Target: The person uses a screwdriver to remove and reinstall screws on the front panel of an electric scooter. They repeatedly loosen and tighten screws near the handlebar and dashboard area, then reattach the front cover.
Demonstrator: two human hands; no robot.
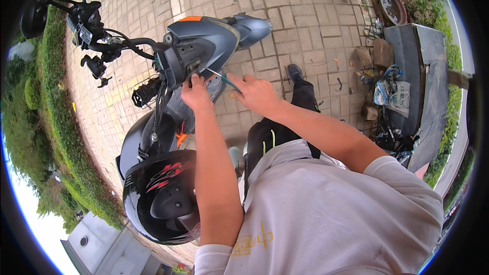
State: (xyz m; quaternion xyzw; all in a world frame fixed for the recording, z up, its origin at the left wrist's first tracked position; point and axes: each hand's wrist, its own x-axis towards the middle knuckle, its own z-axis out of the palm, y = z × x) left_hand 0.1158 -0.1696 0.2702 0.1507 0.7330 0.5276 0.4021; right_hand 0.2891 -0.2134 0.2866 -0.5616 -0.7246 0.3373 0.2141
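A grey scooter [219, 34] with orange trim stands in front of me, its front body panel under my hands. My right hand [254, 93] is closed round the teal handle of a screwdriver [226, 79]. The metal shaft points left, and its tip meets the dark inner part of the panel by a small recess. Just left of the shaft, my left hand [196, 94] has its fingertips drawn together against the panel's lower edge. Whatever they grip, if anything, is hidden. The detached-looking handlebar assembly [91, 35] reaches out to the left with its levers and cables.
A black helmet [160, 198] with red markings rests on the seat side, beside my left forearm. On the right stand a grey box-like bench [407, 91], plastic bags [400, 97] and stones [382, 53]. A round basin [392, 7] lies beyond; a hedge [66, 137] lines the left.
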